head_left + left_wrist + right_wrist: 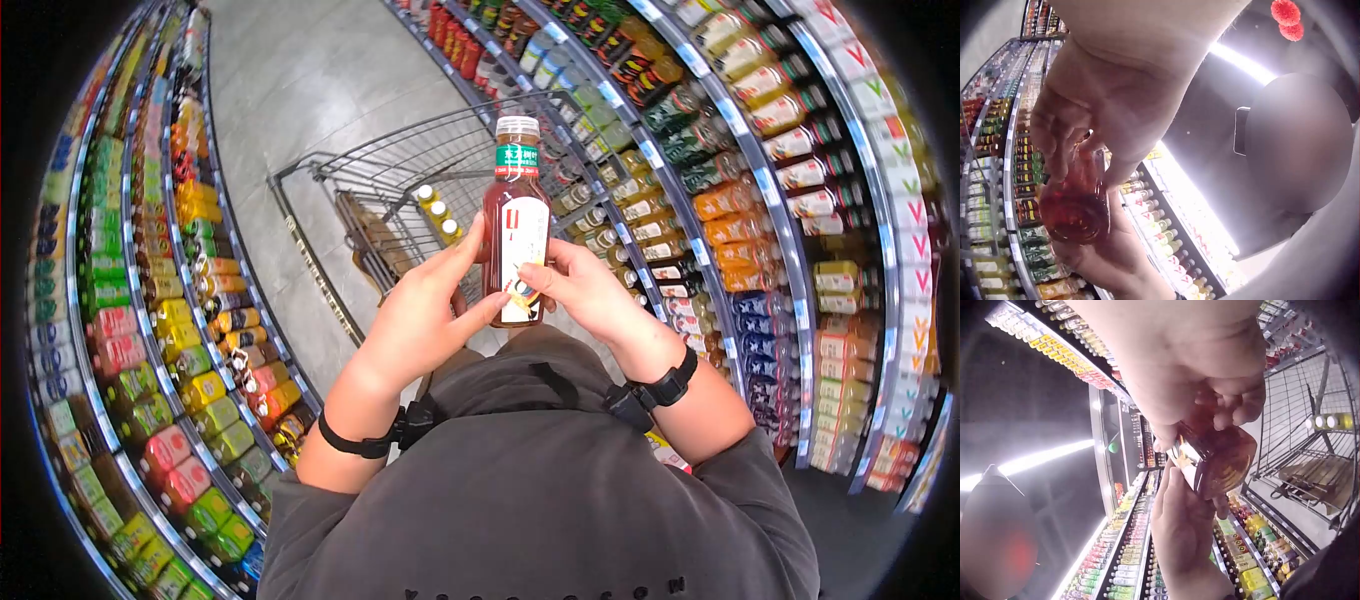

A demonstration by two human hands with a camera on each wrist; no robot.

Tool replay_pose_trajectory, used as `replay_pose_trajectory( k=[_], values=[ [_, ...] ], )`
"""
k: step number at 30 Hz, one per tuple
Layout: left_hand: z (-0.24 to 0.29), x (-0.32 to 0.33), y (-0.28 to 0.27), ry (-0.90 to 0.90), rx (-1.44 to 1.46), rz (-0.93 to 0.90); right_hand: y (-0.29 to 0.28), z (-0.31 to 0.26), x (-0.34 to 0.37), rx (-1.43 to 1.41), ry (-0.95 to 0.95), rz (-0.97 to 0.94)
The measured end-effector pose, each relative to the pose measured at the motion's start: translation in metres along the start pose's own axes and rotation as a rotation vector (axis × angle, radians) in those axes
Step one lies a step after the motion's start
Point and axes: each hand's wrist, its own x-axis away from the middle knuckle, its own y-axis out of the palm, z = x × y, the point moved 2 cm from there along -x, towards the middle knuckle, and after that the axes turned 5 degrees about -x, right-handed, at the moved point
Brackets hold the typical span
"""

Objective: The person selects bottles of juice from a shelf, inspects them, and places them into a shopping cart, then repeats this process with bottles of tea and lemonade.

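Note:
A bottle of dark red-brown tea, with a white cap, green neck band and white label, stands upright before the chest in the head view. My left hand holds it from the left, its thumb on the lower front. From the right, my right hand grips the lower part, thumb across the label. Most of the other fingers are hidden behind the bottle. In the left wrist view the bottle's clear base faces the camera between both hands. The right wrist view shows the tea bottle between them too.
Just beyond the hands is a wire shopping cart with several yellow-filled bottles and a brown flat panel. Drink shelves line both sides of the aisle, packed with bottles on the left and right. Grey floor stretches ahead.

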Motion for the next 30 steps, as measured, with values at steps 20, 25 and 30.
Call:
replay_pose_trajectory(
  k=[20,25,30],
  values=[
    [0.185,-0.139,0.242,0.278,-0.189,-0.539,-0.240,0.056,0.221,-0.098,-0.395,0.555],
    [0.227,-0.169,0.336,0.585,-0.311,-0.388,-0.310,0.074,0.284,-0.106,-0.472,0.731],
    [0.269,-0.189,0.400,0.526,-0.392,-0.382,-0.361,0.070,0.331,0.012,-0.544,0.858]
  ],
)
